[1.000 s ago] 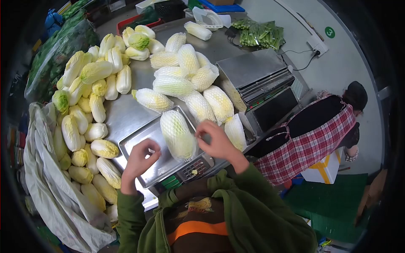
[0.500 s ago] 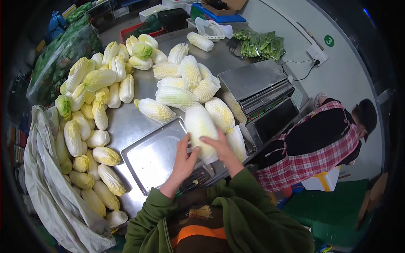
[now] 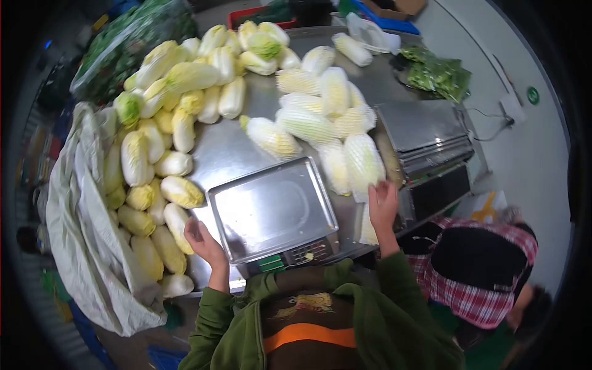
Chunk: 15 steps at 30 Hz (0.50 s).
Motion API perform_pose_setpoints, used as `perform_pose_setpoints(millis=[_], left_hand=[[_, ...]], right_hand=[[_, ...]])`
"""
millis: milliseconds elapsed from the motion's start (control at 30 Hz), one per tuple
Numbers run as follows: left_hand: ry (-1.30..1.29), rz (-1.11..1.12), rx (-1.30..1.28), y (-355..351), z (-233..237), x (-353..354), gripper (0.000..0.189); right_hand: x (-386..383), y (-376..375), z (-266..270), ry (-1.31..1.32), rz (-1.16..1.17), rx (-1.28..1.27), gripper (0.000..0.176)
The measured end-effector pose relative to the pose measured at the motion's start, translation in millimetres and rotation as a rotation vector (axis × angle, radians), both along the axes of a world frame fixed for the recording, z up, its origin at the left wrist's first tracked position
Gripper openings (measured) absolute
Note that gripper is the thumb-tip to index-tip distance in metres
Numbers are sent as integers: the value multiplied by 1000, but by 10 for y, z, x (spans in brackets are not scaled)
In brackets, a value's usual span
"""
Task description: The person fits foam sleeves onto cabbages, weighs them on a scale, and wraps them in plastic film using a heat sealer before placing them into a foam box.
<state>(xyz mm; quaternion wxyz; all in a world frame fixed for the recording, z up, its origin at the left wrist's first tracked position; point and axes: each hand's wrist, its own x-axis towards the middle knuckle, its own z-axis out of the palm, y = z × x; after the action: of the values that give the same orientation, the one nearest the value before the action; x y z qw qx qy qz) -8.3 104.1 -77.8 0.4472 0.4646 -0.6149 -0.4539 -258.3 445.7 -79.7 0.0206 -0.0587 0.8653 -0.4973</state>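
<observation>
My left hand (image 3: pixel 205 243) is open beside the pile of bare napa cabbages, its fingertips close to one cabbage (image 3: pixel 177 227). On the other side, my right hand (image 3: pixel 383 206) has its fingers loosely apart at the lower end of a napa cabbage in white foam netting (image 3: pixel 364 161). That cabbage lies on the steel table beside another netted one (image 3: pixel 335 168). Between my hands sits a scale with a bare metal tray (image 3: pixel 271 209), its keypad (image 3: pixel 309 253) facing me. More netted cabbages (image 3: pixel 309 125) are heaped behind the tray.
A wrapping machine (image 3: pixel 425 132) stands at the right, with bagged greens (image 3: pixel 435 74) behind it. Grey-white sheeting (image 3: pixel 92 240) drapes the table's left edge. A co-worker in a plaid apron (image 3: pixel 475 302) bends down at the right. A red crate (image 3: pixel 259 17) is at the back.
The netted cabbage has gone from between both hands onto the heap at the right. My left hand has moved left to the bare cabbages. The co-worker has bent lower, and the view has shifted.
</observation>
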Motion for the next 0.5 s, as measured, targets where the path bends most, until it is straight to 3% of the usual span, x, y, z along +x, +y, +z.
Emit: perform_pose_setpoints(millis=[33, 100, 167, 233, 333, 500], left_hand=[[-56, 95, 11, -189, -280, 245, 36], [-269, 26, 484, -457, -853, 713, 42], [-122, -10, 1006, -380, -971, 712, 51], [151, -241, 1255, -319, -1212, 719, 58], [108, -222, 1290, -218, -844, 469, 61], [8, -210, 1196, -425, -888, 663, 54]], right_hand=[[173, 40, -62, -276, 51, -15, 53], [374, -19, -311, -936, 29, -291, 65], [488, -167, -568, -959, 6, -407, 67], [437, -390, -647, -973, -15, -513, 72], [397, -550, -565, -1015, 299, -471, 81], [610, -909, -335, -1007, 199, -367, 73]])
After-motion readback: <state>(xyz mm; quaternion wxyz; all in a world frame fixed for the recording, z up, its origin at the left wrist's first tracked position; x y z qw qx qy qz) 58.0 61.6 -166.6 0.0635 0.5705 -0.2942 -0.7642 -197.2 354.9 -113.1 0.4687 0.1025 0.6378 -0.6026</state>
